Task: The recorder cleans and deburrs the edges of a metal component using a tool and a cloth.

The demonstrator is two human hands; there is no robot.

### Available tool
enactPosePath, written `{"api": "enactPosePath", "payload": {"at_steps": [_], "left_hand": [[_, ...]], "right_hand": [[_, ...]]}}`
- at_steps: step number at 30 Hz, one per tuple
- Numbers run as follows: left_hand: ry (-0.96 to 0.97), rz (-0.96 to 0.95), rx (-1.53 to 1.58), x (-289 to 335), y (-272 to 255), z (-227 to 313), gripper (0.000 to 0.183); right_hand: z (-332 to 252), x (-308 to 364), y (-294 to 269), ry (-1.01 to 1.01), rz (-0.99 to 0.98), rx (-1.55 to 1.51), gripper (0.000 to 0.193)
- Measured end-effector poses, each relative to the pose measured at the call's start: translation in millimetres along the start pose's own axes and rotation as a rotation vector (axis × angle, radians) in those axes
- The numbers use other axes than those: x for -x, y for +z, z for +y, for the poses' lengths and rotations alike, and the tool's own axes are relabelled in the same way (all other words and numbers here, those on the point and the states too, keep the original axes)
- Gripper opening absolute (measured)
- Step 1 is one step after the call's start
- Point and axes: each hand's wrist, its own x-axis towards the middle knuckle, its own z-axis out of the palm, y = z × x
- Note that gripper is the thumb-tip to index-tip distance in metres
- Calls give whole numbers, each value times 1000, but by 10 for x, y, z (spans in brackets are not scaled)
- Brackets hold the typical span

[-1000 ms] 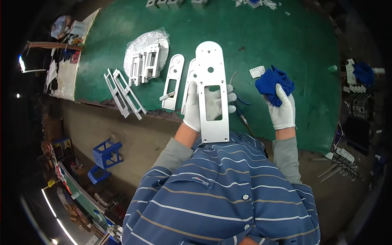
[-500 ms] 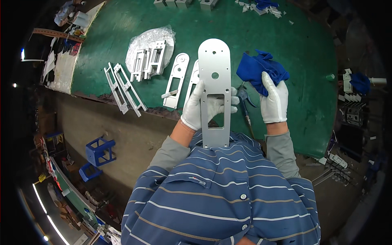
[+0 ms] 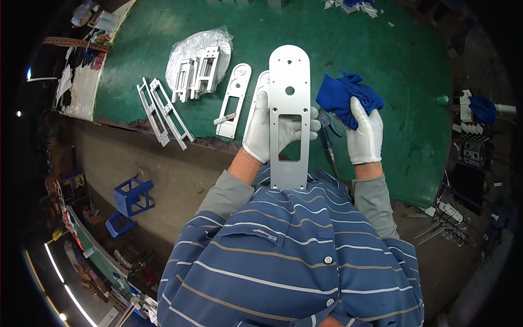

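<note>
My left hand [image 3: 260, 131], in a white glove, grips a long silver metal plate [image 3: 289, 76] in front of my chest. The plate has a rounded far end, small holes and a rectangular cutout, through which gloved fingers show. Also gloved in white, my right hand [image 3: 365, 136] is closed on a bunched blue cloth [image 3: 348, 95], apart from the plate. Beneath the cloth, on the green table, lies an air blow gun [image 3: 328, 131], partly covered from view. Two similar plates lie left of the held one: one plate [image 3: 237, 87] in full view, another plate [image 3: 262, 84] partly hidden by my left hand.
Several silver frame parts [image 3: 196, 71] rest on a round plastic-wrapped stack [image 3: 218, 41]. Two slim metal frames [image 3: 163, 111] overhang the edge of the green table [image 3: 392, 60]. White scraps [image 3: 368, 10] lie at the far side. A blue stool [image 3: 133, 196] stands on the floor at left.
The plate and my left hand have shifted slightly up and right in view, and the plate's face looks brighter. The cloth has moved slightly in my right hand. Both grips stay the same.
</note>
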Motion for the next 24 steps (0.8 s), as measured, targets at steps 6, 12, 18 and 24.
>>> {"api": "enactPosePath", "payload": {"at_steps": [6, 12, 18, 24], "left_hand": [[-2, 14, 63, -36, -123, 8, 90], [-6, 38, 90, -36, -175, 6, 89], [3, 38, 81, -29, -227, 37, 87], [110, -12, 132, -135, -399, 173, 87]], "right_hand": [[114, 22, -147, 42, 32, -46, 26], [234, 136, -300, 94, 60, -61, 28], [243, 164, -343, 145, 90, -27, 32], [253, 231, -369, 142, 107, 11, 33]]}}
